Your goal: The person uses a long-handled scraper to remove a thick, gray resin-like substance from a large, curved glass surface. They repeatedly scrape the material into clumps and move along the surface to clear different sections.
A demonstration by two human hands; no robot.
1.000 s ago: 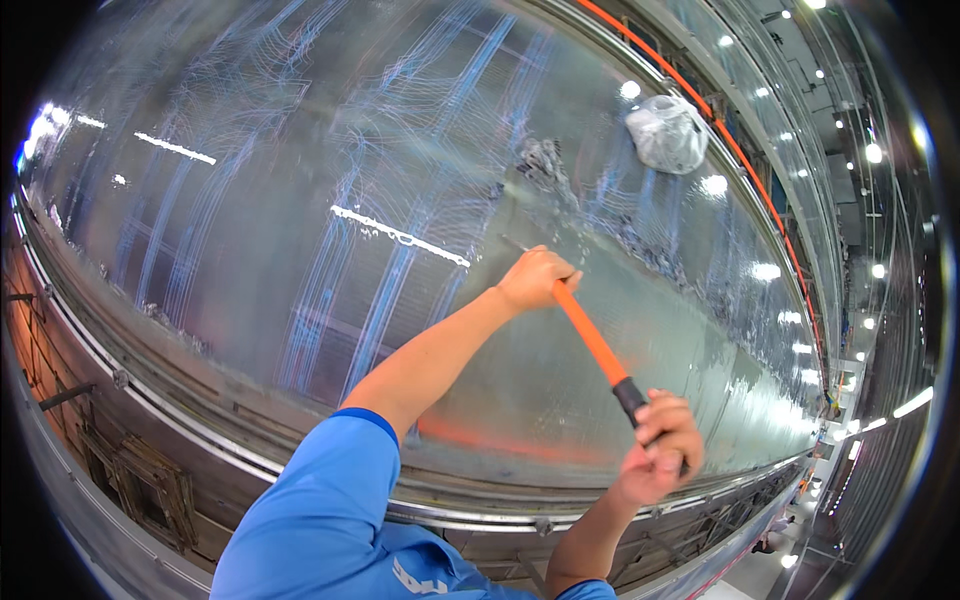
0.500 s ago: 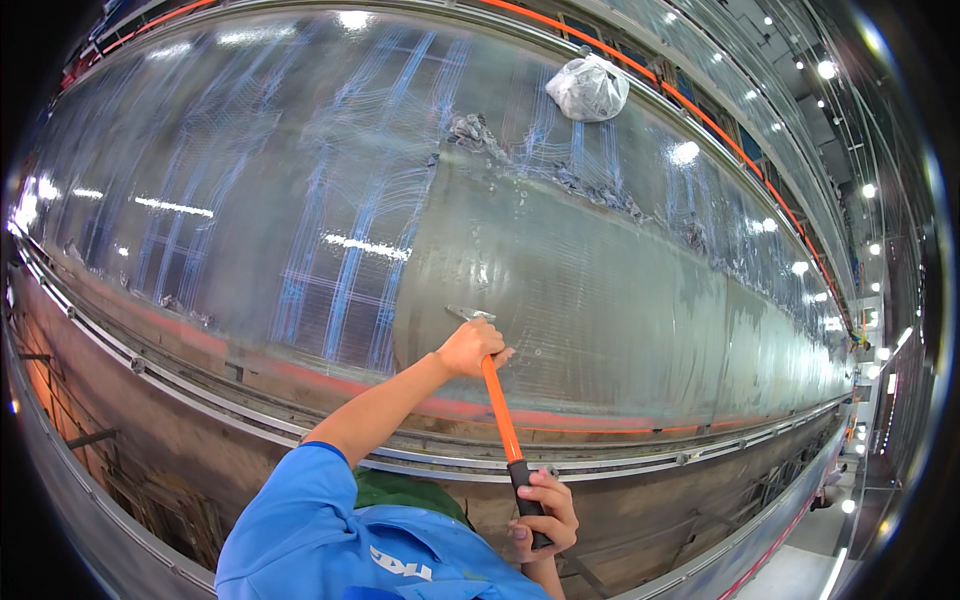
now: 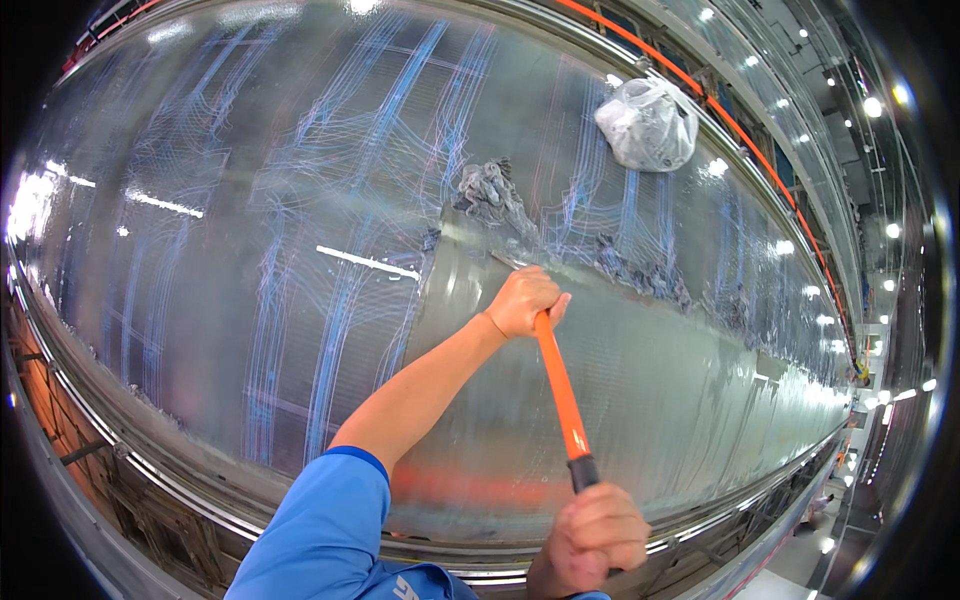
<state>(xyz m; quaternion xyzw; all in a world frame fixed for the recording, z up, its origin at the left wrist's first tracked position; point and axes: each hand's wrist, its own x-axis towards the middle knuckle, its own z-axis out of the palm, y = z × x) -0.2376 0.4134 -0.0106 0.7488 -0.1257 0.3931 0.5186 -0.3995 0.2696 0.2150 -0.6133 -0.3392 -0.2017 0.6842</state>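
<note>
A long-handled scraper with an orange shaft [image 3: 562, 385] and black grip lies across a wide, wet, grey metal surface [image 3: 600, 340]. My left hand [image 3: 527, 302] is closed round the shaft near the blade. Lower down, my right hand [image 3: 600, 537] wraps the black grip at the end. The thin blade [image 3: 508, 261], partly hidden by my left hand, meets the surface just below a crumpled heap of grey scrapings [image 3: 492, 194]. Blue line marks [image 3: 340, 330] cover the surface left of and beyond the scraped, plain grey area.
A knotted clear plastic bag [image 3: 650, 128] with pale contents rests at the far side of the surface. More scrapings [image 3: 645, 277] trail off to the right. A metal rail [image 3: 190, 500] runs along the near edge, and an orange pipe [image 3: 700, 90] follows the far edge.
Both hands have pushed the scraper away from me, its blade travelling from the middle of the plain area up to the heap. My arms are stretched farther out, and the view has shifted.
</note>
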